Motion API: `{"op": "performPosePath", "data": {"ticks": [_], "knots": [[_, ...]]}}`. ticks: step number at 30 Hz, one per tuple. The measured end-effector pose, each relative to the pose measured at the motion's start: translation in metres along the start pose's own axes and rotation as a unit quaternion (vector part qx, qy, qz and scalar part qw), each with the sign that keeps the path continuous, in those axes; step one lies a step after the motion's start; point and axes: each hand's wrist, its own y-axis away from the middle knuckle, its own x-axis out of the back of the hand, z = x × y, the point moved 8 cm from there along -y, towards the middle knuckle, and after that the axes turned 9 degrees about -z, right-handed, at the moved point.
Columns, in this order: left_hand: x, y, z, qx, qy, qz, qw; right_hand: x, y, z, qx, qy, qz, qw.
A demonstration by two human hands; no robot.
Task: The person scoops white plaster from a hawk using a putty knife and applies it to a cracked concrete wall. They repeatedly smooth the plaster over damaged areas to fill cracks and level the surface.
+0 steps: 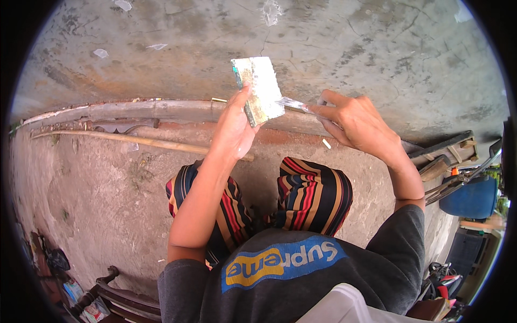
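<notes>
Above the striped knees: left hand point(235, 126) pinches a flat whitish block point(258, 89) by its lower left edge, long axis upright. Touching the block's right edge, a thin blade point(293, 103) lies level, clasped in right hand point(355, 124) fingers.

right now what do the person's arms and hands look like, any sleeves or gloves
Both arms are bare from the short sleeves of a dark grey T-shirt down. The left hand and right hand wear no gloves; no rings, watch or bands show.
</notes>
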Motion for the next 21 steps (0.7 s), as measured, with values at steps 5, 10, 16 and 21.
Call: {"op": "performPosePath", "data": {"ticks": [5, 10, 16, 21], "knots": [[0.01, -0.003, 0.006, -0.033, 0.008, 0.035, 0.999, -0.008, 0.007, 0.008, 0.045, -0.093, -0.039, 0.994], [0.02, 0.0, 0.022, -0.086, 0.048, 0.051, 0.994, 0.022, 0.03, 0.042, -0.058, -0.236, 0.062, 0.968], [0.023, 0.005, 0.041, -0.12, 0.052, 0.071, 0.989, 0.051, 0.029, 0.045, -0.048, 0.045, 0.258, 0.964], [0.02, 0.003, 0.035, -0.102, 0.053, 0.056, 0.992, 0.049, 0.007, 0.072, -0.019, 0.309, 0.263, 0.914]]}}
